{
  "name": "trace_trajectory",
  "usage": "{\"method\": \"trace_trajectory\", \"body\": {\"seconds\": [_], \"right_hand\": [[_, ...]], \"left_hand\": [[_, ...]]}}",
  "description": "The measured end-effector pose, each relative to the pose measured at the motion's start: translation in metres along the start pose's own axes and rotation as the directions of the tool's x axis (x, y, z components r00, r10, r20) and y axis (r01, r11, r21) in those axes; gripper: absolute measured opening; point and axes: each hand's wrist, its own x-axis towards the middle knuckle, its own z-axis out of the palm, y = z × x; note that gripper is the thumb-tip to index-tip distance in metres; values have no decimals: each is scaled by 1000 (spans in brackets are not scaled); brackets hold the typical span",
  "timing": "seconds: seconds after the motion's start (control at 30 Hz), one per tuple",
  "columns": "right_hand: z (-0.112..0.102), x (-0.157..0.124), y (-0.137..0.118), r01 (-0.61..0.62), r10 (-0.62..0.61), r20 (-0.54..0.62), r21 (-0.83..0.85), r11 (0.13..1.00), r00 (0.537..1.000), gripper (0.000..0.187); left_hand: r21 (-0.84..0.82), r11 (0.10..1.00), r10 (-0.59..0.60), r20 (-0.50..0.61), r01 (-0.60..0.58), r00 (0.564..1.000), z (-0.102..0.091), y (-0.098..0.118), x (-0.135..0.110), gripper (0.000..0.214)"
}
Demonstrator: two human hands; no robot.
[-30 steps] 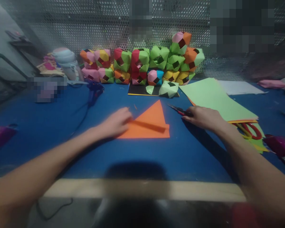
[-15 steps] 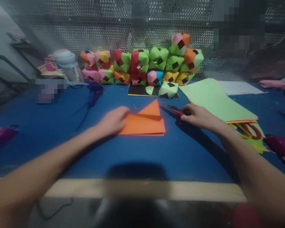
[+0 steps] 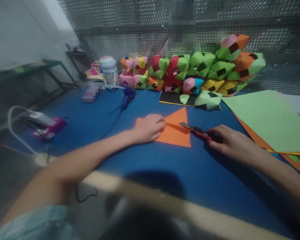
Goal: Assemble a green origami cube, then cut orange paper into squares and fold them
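Observation:
A folded sheet of orange paper [image 3: 176,136] lies on the blue tabletop, one pointed corner standing out at its far side. My left hand [image 3: 150,128] rests on its left part with bent fingers, holding it against the table. My right hand [image 3: 227,140] is closed around the red and black handle of a utility knife [image 3: 198,132]. The knife points left, its blade over the right part of the paper, by the fold. Whether the blade touches the paper, I cannot tell.
Folded-paper balls [image 3: 201,63] stand stacked along the back. Large green sheets [image 3: 272,116] lie at the right. A blue glue gun [image 3: 128,96] with its cord, a bottle [image 3: 109,71] and a magenta device [image 3: 51,128] are at the left. A pale green paper piece [image 3: 208,99] sits behind the orange paper.
The view has swung to the right. My left hand has shifted further over the orange paper, and the knife in my right hand has come from beside the paper to over its fold.

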Motion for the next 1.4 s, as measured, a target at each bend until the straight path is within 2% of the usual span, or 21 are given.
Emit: {"method": "trace_trajectory", "body": {"seconds": [0.07,0.17,0.43,0.7,0.87,1.07,1.23,1.4], "right_hand": [[1,0,1,-4,4,20,1,1000,1000,33],[0,1,1,-27,27,43,-2,1000,999,36],[-10,1,7,4,-8,90,41,999,996,40],[-16,-1,17,126,-136,169,69,990,976,41],[-27,0,6,113,-123,245,56,992,962,43],[-34,-2,-6,63,-86,309,86,994,947,40],[-35,-22,-6,65,-95,257,123,990,962,37],[-32,-39,-5,32,-74,225,188,982,971,42]], "left_hand": [[-13,997,70,-7,-70,997,5,0,-2,25],[-32,996,82,-20,-83,996,9,-3,-3,29],[-19,990,141,122,-140,982,-4,-1,0,38],[-26,994,105,234,-102,967,-4,-1,2,46],[-80,994,94,300,-73,949,-1,-6,1,49],[-76,991,127,196,-114,972,-2,-8,1,45],[-74,977,206,135,-198,969,-5,-4,2,37],[-63,978,204,49,-201,978,-7,0,1,32]]}}
